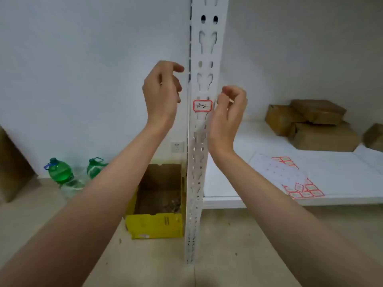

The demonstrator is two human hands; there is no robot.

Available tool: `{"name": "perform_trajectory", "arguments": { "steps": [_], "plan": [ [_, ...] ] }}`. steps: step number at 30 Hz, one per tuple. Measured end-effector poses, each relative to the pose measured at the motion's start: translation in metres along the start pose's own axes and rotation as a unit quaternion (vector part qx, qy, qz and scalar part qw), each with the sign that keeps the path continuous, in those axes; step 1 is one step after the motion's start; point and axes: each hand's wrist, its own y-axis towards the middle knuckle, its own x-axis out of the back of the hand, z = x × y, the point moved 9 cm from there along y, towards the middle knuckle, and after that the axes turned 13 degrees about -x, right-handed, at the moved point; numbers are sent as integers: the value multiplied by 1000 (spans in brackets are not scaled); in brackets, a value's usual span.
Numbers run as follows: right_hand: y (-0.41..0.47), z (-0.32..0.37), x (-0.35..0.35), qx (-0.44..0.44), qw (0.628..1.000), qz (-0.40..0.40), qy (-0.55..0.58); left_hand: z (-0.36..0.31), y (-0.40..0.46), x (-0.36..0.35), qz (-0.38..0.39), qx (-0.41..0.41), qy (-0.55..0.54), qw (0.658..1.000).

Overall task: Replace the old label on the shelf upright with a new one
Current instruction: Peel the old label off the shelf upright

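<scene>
Both forearms reach up and forward with the wrists bent, 1 hand on each side of the white shelf upright, where a red-bordered label sits on the front face between them. The left hand hangs just left of the upright, fingers loosely curled around nothing. The right hand is beside the label's right edge, fingertips bunched together; whether they pinch anything cannot be told.
</scene>
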Motion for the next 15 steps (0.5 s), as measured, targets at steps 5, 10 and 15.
{"name": "perform_trajectory", "arguments": {
  "steps": [5,10,15],
  "plan": [
    [-12,-30,-9,-89,992,74,52,6,-28,-9,60,5,-20,998],
    [-23,-22,-5,-112,984,138,16,-3,-51,-17,135,2,5,991],
    [-23,-20,-7,-151,959,225,-90,5,-63,-22,206,82,3,975]
  ]
}}
